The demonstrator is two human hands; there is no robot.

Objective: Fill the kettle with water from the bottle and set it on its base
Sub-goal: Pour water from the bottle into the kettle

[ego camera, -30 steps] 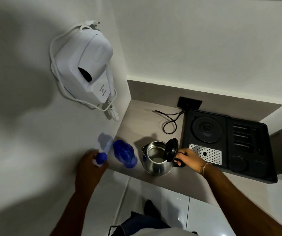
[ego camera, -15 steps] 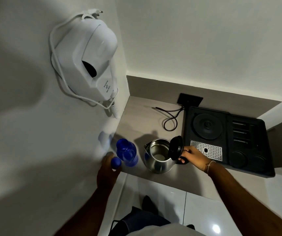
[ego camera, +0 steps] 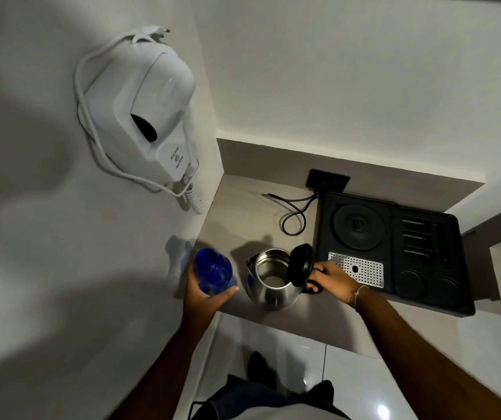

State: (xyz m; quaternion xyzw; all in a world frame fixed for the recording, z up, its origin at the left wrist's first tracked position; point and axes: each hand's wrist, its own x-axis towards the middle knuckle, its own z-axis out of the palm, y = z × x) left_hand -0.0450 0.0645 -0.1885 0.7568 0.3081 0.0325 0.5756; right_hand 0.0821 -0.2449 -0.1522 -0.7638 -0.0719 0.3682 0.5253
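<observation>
A steel kettle (ego camera: 270, 283) stands on the grey counter (ego camera: 243, 219) with its black lid (ego camera: 300, 264) hinged up and a little water at its bottom. My right hand (ego camera: 331, 280) grips the kettle's black handle. Just left of the kettle is a blue bottle (ego camera: 213, 272), uncapped, its mouth facing up. My left hand (ego camera: 205, 294) is wrapped around the bottle's lower part. The round black kettle base (ego camera: 359, 227) sits bare in the black tray (ego camera: 455, 295), to the kettle's right and further back.
A white wall-mounted hair dryer (ego camera: 143, 116) with a coiled cord hangs on the left wall above the counter. A black power cable (ego camera: 294, 213) loops from a wall socket (ego camera: 328, 180). A perforated metal drip plate (ego camera: 356, 268) lies in the tray beside my right hand.
My left hand, which held the blue cap down by the wall, has come across to the bottle and closed around it. The cap is no longer visible. My right hand stayed on the kettle handle.
</observation>
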